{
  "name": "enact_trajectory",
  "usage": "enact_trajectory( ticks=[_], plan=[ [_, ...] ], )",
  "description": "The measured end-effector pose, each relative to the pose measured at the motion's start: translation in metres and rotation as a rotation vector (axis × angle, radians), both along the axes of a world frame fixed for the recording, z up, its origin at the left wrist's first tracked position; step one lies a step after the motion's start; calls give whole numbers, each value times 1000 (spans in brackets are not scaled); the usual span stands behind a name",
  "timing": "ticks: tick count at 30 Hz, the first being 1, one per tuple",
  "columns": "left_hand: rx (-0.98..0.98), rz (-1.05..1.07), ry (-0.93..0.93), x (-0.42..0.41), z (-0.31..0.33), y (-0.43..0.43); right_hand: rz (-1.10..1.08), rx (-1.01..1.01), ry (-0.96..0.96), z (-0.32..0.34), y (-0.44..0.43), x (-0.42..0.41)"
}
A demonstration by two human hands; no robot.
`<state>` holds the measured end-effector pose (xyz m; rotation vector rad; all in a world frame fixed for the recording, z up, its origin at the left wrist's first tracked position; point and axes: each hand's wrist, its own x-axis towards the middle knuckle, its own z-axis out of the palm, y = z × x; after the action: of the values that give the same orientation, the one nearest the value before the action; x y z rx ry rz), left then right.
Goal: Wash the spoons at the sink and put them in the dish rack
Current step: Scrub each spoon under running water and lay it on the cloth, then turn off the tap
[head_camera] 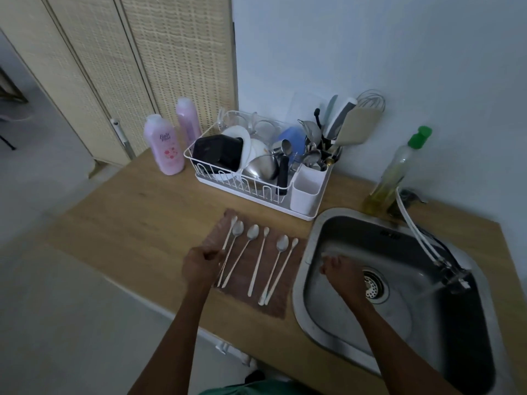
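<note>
Several long-handled spoons (252, 232) lie side by side on a brown cloth (242, 275) on the wooden counter, left of the sink (306, 249). My left hand (199, 266) is at the cloth's left edge and pinches the handle of the leftmost spoon (229, 232), whose bowl points away from me. My right hand (339, 269) is down inside the sink near the drain (373, 283), fingers curled downward; something pale shows at its fingertips, and I cannot tell what it is. The white wire dish rack (248, 192) stands behind the cloth, full of dishes.
A white cutlery cup (306, 189) hangs at the rack's right end, with utensils behind it. The faucet (453, 276) reaches over the sink from the right. A green-capped dish soap bottle (393, 175) stands behind the sink. Two pink bottles (165, 149) stand left of the rack.
</note>
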<state>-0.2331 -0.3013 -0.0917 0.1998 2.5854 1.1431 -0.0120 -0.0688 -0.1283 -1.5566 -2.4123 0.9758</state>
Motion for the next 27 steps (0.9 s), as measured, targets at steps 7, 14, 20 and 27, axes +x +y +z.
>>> enact_trajectory(
  ticks=[7, 14, 20, 27],
  plan=[
    [-94, 60, 13, -15, -5, 3, -147, -60, 85, -9, 1, -2],
    [-244, 12, 73, -36, -15, 6, -656, -599, 500, -11, 15, 46],
    [-184, -89, 197, -23, -10, 33, -835, -789, 959, -9, 42, 110],
    [25, -675, 276, 88, 9, 137, -866, -777, 1024, 4, 62, 141]
  ],
)
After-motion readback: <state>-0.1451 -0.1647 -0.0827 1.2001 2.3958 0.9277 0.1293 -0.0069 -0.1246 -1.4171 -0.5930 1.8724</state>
